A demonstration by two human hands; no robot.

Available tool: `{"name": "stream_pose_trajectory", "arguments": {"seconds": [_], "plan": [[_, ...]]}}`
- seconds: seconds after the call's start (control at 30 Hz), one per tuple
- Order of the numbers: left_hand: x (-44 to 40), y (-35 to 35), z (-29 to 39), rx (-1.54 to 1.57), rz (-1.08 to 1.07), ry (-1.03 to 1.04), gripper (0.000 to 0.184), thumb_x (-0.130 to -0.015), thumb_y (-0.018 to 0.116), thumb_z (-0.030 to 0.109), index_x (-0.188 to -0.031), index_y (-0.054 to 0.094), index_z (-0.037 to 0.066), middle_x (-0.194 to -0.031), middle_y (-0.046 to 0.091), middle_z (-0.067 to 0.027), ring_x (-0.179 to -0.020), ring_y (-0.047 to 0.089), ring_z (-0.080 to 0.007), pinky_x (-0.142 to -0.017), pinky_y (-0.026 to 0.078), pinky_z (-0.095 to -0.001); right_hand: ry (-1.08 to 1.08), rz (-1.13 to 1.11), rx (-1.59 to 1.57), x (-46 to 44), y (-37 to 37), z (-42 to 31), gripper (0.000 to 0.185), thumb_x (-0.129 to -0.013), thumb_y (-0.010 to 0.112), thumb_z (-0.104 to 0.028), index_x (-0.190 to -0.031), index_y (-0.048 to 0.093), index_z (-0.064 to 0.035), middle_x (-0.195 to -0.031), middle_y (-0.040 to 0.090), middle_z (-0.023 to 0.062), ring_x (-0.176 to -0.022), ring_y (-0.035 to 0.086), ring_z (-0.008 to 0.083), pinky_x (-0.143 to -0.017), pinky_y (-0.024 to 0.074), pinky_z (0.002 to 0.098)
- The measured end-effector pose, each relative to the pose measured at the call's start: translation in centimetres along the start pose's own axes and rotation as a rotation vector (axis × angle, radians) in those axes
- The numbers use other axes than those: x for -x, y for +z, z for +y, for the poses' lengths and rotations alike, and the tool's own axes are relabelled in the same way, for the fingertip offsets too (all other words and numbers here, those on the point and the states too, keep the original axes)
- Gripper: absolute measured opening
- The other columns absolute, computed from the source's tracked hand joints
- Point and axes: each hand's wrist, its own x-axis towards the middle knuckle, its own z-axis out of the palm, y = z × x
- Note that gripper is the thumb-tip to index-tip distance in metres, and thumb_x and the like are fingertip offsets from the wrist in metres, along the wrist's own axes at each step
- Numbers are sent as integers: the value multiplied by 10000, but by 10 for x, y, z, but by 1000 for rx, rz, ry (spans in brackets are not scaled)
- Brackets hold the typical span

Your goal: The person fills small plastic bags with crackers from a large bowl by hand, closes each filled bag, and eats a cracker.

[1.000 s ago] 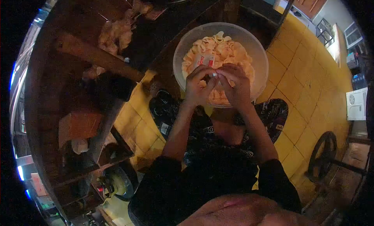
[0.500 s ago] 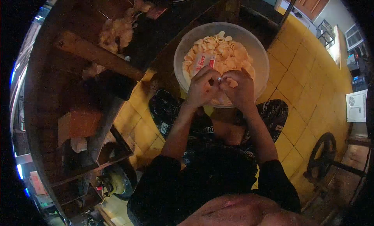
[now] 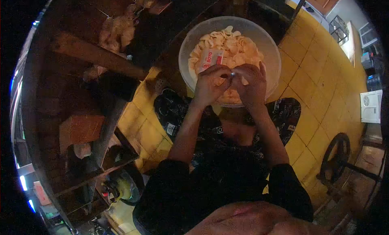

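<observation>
In front of me stands a wide translucent tub [image 3: 272, 52] heaped with pale, curled crackers [image 3: 231, 44]. A packet [image 3: 210, 58] with a white label and red lettering reading "BOYO" lies on top of them at the left. My left hand [image 3: 211, 87] and my right hand [image 3: 252, 87] meet over the near side of the tub, thumbs and fingers pinched together. A small bright whitish bit shows where the fingertips come together; what they grip is too small to make out. Pale cracker pieces show around the fingers, and I cannot tell whether they are held.
My crossed legs in dark patterned trousers [image 3: 166, 113] lie close behind the tub. Yellow floor tiles [image 3: 312, 93] spread to the right, with a dark wheel [image 3: 335, 158] further down. On the left are dark wooden furniture, a brown box [image 3: 83, 129] and a gas cylinder [image 3: 123, 188].
The view has shifted a little, so the tub sits slightly higher. My hands stay together at the fingertips, with fingers bent somewhat differently, and more of the packet's label shows.
</observation>
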Motion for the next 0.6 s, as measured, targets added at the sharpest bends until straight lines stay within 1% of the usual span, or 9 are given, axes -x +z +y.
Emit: {"name": "stream_pose_trajectory", "arguments": {"seconds": [0.07,0.2,0.27,0.3,0.37,0.4,0.47,0.57,0.6], "plan": [[1,1,3,-73,-20,-33,158,-839,712,66,-986,680,18,-991,679,-97,-843,701,-203,-751,567,-338,109,27,-77,4,1,-1,241,-774,730,-142,-1010,689,-165,-1017,705,29,-1039,635,247,-1138,237,542],[7,5,-6,-128,-57,-92,160,-846,710,100,-979,669,22,-987,673,-98,-846,695,-231,-751,567,-353,90,-75,29,6,4,4,250,-805,709,-140,-1051,673,-168,-1032,694,33,-1034,633,259,-1127,220,579],[8,6,-9,-268,-12,20,194,-817,736,134,-962,656,34,-963,667,-97,-851,683,-264,-747,564,-381,109,-110,53,3,3,4,222,-813,697,-142,-1032,673,-164,-1023,681,42,-1034,627,269,-1108,225,606],[10,6,-11,-268,-12,16,194,-817,736,134,-962,656,34,-963,667,-97,-851,683,-264,-747,564,-381,111,-113,52,3,3,6,222,-813,697,-142,-1032,673,-164,-1023,681,42,-1034,627,269,-1108,225,606],[10,8,-14,-321,-21,18,246,-779,762,198,-952,656,59,-949,664,-89,-870,669,-273,-737,557,-403,167,-161,-57,1,4,12,209,-786,709,-161,-991,674,-142,-1024,669,58,-1051,616,287,-1090,284,566],[9,7,-11,-321,-21,17,246,-779,762,198,-952,656,59,-949,664,-89,-870,669,-273,-737,557,-403,167,-163,-57,-1,1,12,209,-786,709,-161,-991,674,-142,-1024,669,58,-1051,616,287,-1090,284,566],[10,5,-6,-313,-86,3,271,-756,773,247,-933,656,76,-925,668,-77,-858,668,-261,-717,553,-406,106,-207,-29,-3,-5,9,197,-768,713,-186,-937,661,-99,-1000,660,87,-1045,608,311,-1038,357,508],[8,7,-3,-395,-71,43,271,-693,815,202,-883,653,96,-880,686,-63,-821,675,-276,-727,557,-386,54,-248,-44,-7,-13,0,186,-771,699,-196,-890,640,-65,-977,647,111,-1023,602,326,-965,410,471],[8,8,-4,-394,-72,42,271,-693,815,202,-883,653,96,-880,686,-63,-821,675,-276,-727,557,-386,56,-249,-44,-6,-11,4,186,-771,699,-196,-890,640,-65,-977,647,111,-1023,602,326,-965,410,471]]}}
